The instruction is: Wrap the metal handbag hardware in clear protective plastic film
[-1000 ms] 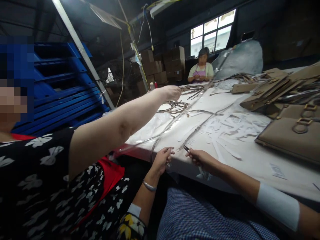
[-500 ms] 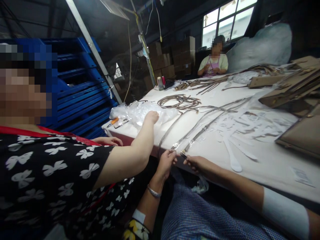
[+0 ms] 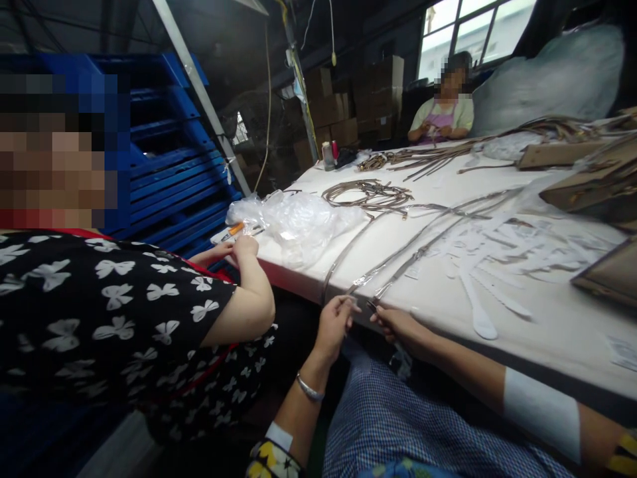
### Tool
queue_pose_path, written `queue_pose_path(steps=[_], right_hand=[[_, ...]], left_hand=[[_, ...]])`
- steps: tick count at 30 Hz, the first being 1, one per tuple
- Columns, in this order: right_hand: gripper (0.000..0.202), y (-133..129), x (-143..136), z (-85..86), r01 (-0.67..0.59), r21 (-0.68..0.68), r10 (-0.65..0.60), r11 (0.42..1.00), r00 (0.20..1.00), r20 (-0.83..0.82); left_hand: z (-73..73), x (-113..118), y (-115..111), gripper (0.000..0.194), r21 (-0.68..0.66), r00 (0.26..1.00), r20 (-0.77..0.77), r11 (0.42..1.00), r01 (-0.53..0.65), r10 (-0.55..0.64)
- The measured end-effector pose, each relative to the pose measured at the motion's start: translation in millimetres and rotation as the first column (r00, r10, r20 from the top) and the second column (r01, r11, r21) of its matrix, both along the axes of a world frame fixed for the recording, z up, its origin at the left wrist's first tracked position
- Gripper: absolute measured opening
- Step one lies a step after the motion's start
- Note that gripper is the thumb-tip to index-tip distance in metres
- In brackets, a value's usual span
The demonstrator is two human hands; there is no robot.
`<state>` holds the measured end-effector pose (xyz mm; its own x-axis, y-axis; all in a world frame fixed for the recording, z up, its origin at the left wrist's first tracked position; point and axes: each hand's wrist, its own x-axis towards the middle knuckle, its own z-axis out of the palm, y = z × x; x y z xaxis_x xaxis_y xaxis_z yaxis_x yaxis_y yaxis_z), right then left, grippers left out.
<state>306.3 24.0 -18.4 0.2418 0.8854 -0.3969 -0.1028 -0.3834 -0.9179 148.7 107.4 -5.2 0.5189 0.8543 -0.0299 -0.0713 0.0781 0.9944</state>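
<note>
My left hand (image 3: 334, 326) is at the table's front edge, fingers pinched together, with a bit of what may be clear film at the tips. Just to its right, my right hand (image 3: 395, 325) is closed round a small dark pointed tool (image 3: 371, 306), whose kind is too small to make out. In front of both hands lie long thin brown straps (image 3: 415, 255), partly wrapped in clear film (image 3: 365, 279). Their near ends come down to the edge by my fingers. Another strap (image 3: 338, 260) curves over the edge beyond my left hand.
A co-worker in a black patterned top (image 3: 164, 299) sits close on my left, beside crumpled clear plastic (image 3: 303, 226). Coiled straps (image 3: 368, 194) lie farther back. White strips and scraps (image 3: 480, 309) and brown bags (image 3: 607, 265) lie right. Another person (image 3: 442, 119) sits across the table.
The co-worker's arm on my left has drawn back from the plastic to the table's near corner. My view has shifted slightly; my hands stay close together at the edge.
</note>
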Motion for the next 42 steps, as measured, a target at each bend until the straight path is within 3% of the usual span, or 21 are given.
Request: queue_pose_path(steps=[3,5,8,11,15,18,22,30,42], right_hand=[[0.045,-18.9,-0.5,-3.4,0.017,0.050,-0.016,0.999,1.000,-0.009],[0.049,-33.5,-1.2,-9.8,-0.012,0.072,0.012,0.997,1.000,0.001],[0.054,-49.2,-3.2,-24.9,-0.076,0.039,0.072,0.996,0.994,0.081],[0.056,-54.2,-6.3,-37.8,-0.129,-0.023,0.130,0.991,0.958,0.255],[0.056,-48.6,-12.6,-42.3,-0.176,-0.031,0.173,0.984,0.904,0.392],[0.055,-37.4,-19.5,-43.9,-0.221,-0.032,0.213,0.975,0.877,0.432],[0.054,-18.6,-30.3,-52.1,-0.283,-0.025,0.259,0.959,0.838,0.480],[0.050,-1.6,-47.9,-58.1,-0.350,-0.047,0.327,0.936,0.810,0.487],[0.048,18.5,-62.4,-60.4,-0.388,-0.018,0.359,0.922,0.834,0.418]], left_hand=[[-17.0,-25.7,23.2,0.050,-0.021,0.967,-0.046,0.968,-0.251,0.250],[-33.3,-40.6,32.6,0.052,-0.024,0.952,-0.082,0.954,-0.298,0.295],[-60.3,-49.0,32.4,0.054,-0.033,0.955,-0.134,0.962,-0.273,0.266],[-85.3,-44.5,25.4,0.054,-0.063,0.975,-0.159,0.984,-0.167,0.155],[-106.3,-41.5,21.1,0.041,-0.079,0.984,-0.168,0.995,-0.068,0.054],[-109.3,-47.8,18.5,0.033,-0.077,0.990,-0.140,0.997,-0.027,0.016],[-105.5,-59.8,7.8,0.037,-0.142,0.992,-0.113,0.989,0.043,-0.059],[-101.0,-71.3,-11.7,0.035,-0.190,0.997,-0.077,0.981,-0.026,0.011],[-97.7,-72.4,-15.1,0.035,-0.202,0.997,-0.072,0.979,-0.011,-0.003]])
